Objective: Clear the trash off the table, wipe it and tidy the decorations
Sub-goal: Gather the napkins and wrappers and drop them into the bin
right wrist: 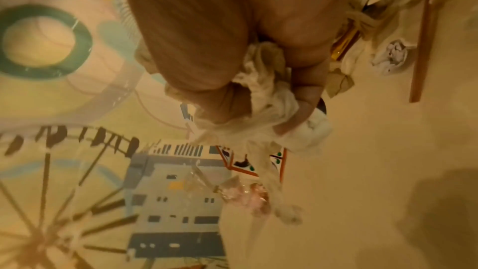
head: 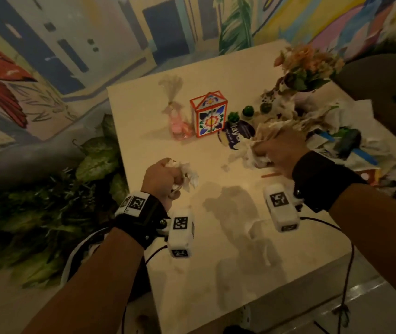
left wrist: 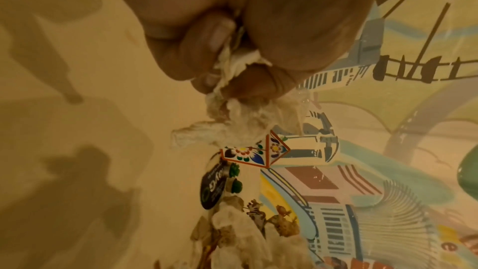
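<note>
My left hand (head: 165, 177) grips a wad of crumpled white tissue (head: 188, 175) just above the cream table (head: 216, 249); the left wrist view shows the fingers (left wrist: 207, 52) curled tight round the tissue (left wrist: 240, 120). My right hand (head: 271, 150) clutches more crumpled tissue (head: 254, 153) at the edge of a trash pile (head: 312, 121); in the right wrist view this tissue (right wrist: 266, 109) bulges out between the fingers (right wrist: 305, 97). A flowered red-edged box (head: 208, 114), a pink cellophane gift bag (head: 176, 121) and small green cactus figures (head: 247, 113) stand behind.
A flower pot (head: 307, 68) stands at the back right among wrappers. A dark oval packet (head: 234, 136), a brown stick (head: 270, 175) and a tissue scrap (head: 226, 168) lie near my right hand. Leafy plants (head: 91, 165) fill the floor left of the table; a painted wall lies behind.
</note>
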A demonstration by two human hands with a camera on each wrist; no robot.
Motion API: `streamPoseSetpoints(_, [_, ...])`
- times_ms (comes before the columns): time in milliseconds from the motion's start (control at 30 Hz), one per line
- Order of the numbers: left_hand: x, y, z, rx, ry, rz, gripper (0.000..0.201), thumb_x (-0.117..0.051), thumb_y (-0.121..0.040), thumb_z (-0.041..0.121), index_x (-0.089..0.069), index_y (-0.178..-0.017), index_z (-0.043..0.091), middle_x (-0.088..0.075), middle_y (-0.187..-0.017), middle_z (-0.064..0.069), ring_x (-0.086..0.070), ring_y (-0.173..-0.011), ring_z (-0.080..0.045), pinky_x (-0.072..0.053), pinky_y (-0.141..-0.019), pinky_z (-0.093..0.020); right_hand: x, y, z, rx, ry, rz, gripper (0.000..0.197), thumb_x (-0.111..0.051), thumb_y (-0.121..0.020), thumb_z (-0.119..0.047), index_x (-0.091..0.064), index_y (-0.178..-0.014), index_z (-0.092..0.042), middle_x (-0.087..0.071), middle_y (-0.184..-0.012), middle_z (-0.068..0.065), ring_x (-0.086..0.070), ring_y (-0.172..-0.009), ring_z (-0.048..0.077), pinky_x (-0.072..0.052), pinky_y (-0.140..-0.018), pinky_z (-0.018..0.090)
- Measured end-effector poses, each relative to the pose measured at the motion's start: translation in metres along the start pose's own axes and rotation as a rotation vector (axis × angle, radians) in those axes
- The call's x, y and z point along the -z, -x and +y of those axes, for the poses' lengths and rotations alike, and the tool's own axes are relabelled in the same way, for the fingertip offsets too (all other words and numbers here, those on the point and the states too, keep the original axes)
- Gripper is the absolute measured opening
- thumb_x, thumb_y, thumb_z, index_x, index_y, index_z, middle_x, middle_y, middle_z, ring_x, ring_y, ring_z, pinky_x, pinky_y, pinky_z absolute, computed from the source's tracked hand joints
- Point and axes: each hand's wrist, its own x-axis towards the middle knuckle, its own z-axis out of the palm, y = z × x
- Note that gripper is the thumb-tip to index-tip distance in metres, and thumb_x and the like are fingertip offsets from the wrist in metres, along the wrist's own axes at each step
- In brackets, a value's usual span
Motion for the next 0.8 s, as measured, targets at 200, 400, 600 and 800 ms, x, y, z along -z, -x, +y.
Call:
streamPoseSetpoints(200, [0.08, -0.011, -0.009, 0.021, -0.044, -0.026, 0.06, -0.039, -0.074, -0.014, -0.034, -0.134, -0.008, -0.047, -0.064, -0.009, -0.037, -0.045, -0.016, -0.019, -0.039, -0.018, -0.061, 0.034, -0.005, 0.066, 0.145, 0.07, 0.015, -0.068, -0.076, 0.003, -0.066, -0.09, -0.003, -0.065, -0.091, 0.014, -0.062, -0.085, 0.026, -0.05, -0.071, 0.033])
streamPoseSetpoints(400, [0.209, -0.018, -0.003, 0.014, -0.073, 0.026, 0.05, -0.043, -0.08, -0.01, -0.051, -0.127, 0.006, -0.058, -0.094, -0.014, -0.056, -0.081, -0.03, -0.04, -0.047, -0.025, -0.192, 0.088, -0.047, 0.16, 0.017, -0.114, 0.022, -0.065, -0.066, 0.012, -0.056, -0.058, -0.007, -0.054, -0.065, 0.011, -0.053, -0.065, 0.02, -0.045, -0.059, 0.035])
streamPoseSetpoints(600, [0.33, -0.033, -0.028, 0.104, -0.097, 0.2, 0.046, -0.044, -0.079, -0.012, -0.056, -0.11, 0.019, -0.059, -0.094, -0.009, -0.055, -0.08, -0.024, -0.042, -0.062, -0.033, -0.327, 0.126, -0.044, 0.199, 0.178, -0.42, 0.035, -0.066, -0.07, 0.009, -0.047, -0.053, -0.016, -0.05, -0.059, -0.004, -0.045, -0.056, 0.004, -0.037, -0.057, 0.022])
streamPoseSetpoints(800, [0.385, -0.065, -0.107, 0.22, -0.429, 0.245, 0.031, -0.052, -0.085, -0.006, -0.061, -0.111, 0.009, -0.053, -0.106, -0.009, -0.052, -0.1, -0.031, -0.045, -0.081, -0.037, -0.416, 0.121, 0.022, 0.025, 0.495, -0.59, 0.019, -0.066, -0.079, -0.011, -0.053, -0.065, -0.014, -0.05, -0.064, -0.006, -0.046, -0.059, 0.0, -0.031, -0.043, 0.007])
